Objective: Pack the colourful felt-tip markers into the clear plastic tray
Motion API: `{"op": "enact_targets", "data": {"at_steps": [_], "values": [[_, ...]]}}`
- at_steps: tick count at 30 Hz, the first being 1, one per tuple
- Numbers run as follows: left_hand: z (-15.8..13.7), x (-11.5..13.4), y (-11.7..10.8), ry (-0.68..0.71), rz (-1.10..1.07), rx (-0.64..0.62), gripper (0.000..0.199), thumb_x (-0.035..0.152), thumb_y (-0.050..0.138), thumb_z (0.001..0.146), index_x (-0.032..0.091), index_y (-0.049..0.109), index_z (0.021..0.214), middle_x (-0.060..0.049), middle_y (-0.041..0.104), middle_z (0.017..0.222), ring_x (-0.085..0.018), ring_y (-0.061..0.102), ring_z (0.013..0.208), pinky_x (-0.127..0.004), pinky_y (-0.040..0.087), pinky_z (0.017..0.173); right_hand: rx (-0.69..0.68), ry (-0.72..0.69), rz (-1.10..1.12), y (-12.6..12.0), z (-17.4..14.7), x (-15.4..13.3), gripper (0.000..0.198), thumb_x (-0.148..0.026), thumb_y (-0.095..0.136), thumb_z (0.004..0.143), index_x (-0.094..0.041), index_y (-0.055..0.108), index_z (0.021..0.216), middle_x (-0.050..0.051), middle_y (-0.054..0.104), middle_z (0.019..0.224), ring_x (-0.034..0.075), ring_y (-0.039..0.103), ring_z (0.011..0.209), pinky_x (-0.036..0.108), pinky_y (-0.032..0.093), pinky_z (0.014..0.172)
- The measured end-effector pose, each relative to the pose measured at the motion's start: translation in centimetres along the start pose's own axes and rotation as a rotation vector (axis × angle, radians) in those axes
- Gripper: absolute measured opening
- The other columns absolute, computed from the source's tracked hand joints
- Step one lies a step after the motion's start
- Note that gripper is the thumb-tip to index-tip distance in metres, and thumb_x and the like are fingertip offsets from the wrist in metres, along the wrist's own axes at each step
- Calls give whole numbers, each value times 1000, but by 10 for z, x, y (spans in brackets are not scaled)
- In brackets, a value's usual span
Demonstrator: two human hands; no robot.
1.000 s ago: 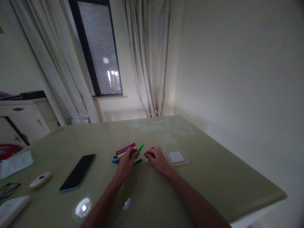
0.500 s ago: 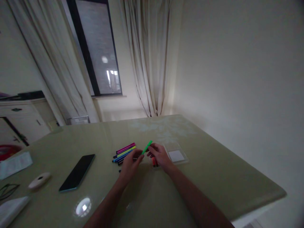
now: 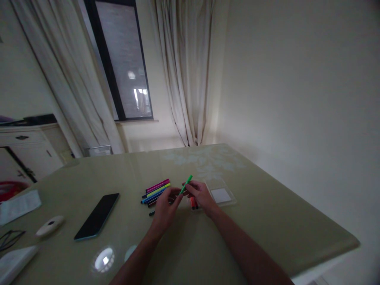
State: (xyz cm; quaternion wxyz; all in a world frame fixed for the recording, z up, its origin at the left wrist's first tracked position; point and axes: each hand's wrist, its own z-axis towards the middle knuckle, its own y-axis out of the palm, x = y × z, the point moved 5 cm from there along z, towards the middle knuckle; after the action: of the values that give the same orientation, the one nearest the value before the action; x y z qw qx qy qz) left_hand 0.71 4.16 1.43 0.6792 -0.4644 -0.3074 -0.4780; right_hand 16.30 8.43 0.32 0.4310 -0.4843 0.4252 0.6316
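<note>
A bright green marker pen point(image 3: 186, 184) is held at a slant between my two hands, its upper end pointing away to the right. The fingers of my left hand point(image 3: 166, 205) are closed on its lower part. Around its middle, the fingertips of my right hand point(image 3: 199, 194) pinch it. Left of my left hand lie several coloured markers point(image 3: 156, 190) in pink, yellow, blue and dark shades. Partly hidden under my right hand, red markers point(image 3: 192, 203) rest in a clear plastic case point(image 3: 230, 202), whose other half holds a white card point(image 3: 220, 195).
A black phone point(image 3: 97, 217) lies left on the green-covered table point(image 3: 267, 209). Farther left are a white oval mouse-like object point(image 3: 50, 226), glasses point(image 3: 12, 239), a white box-like item point(image 3: 16, 259) and paper point(image 3: 20, 206). A wall point(image 3: 297, 99) runs along the right.
My left hand and the green marker have shifted slightly right, toward my right hand. More of the dark marker near my left wrist now shows. The other things lie as before.
</note>
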Motion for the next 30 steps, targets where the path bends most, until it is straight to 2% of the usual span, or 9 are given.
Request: {"op": "enact_targets", "data": {"at_steps": [2,4,8,10,12,14,17,21,30], "values": [[-2,3,2,24,42,-22,29,44,62,93,19,67,107,-8,75,103,-24,71,93,-37,56,81,47,-33,-42,-5,3,-3,49,-59,74,80,-16,77,104,7,76,86,20,71,78,29,51,70],[-5,5,8,70,115,-70,29,42,59,96,20,67,112,-9,74,107,-24,70,96,-37,56,83,153,-83,-117,-19,7,-7,52,-60,70,81,-15,77,106,6,74,81,19,68,73,29,50,66],[-19,5,31,238,358,-276,38,31,59,96,26,61,134,-10,67,135,-27,62,123,-45,49,105,344,-117,-404,-59,12,-14,44,-55,63,84,-14,79,89,6,72,71,20,64,65,29,48,60],[-26,4,45,297,468,-392,50,23,60,93,28,56,143,-9,59,148,-28,54,136,-49,42,114,323,-42,-531,-73,13,-11,37,-48,63,84,-14,79,80,6,73,69,21,67,67,29,48,61],[-30,2,54,311,532,-453,51,18,57,94,28,56,144,-8,56,152,-28,53,138,-50,41,115,255,33,-622,-78,12,-6,32,-43,65,84,-15,80,78,6,74,69,22,70,69,29,49,62],[-30,2,58,305,552,-466,46,16,53,96,27,60,139,-8,60,148,-27,55,136,-48,43,115,209,60,-692,-76,10,-2,28,-39,68,84,-15,81,79,6,76,70,23,72,70,28,49,63],[-28,5,57,288,532,-462,43,13,50,95,26,64,133,-8,66,141,-27,60,130,-46,46,112,224,54,-771,-68,8,1,21,-35,72,81,-16,82,80,6,77,72,23,73,70,28,49,64],[-27,10,51,243,483,-435,44,11,49,94,23,64,133,-10,67,138,-30,62,126,-46,47,110,218,42,-778,-61,8,2,17,-33,75,81,-18,82,81,7,78,74,23,74,70,29,50,65],[-28,3,54,252,523,-444,51,12,45,96,29,60,141,-7,65,141,-27,61,128,-45,46,111,194,71,-694,-75,11,6,18,-31,72,82,-16,80,78,5,75,68,22,72,64,28,52,61]]}}
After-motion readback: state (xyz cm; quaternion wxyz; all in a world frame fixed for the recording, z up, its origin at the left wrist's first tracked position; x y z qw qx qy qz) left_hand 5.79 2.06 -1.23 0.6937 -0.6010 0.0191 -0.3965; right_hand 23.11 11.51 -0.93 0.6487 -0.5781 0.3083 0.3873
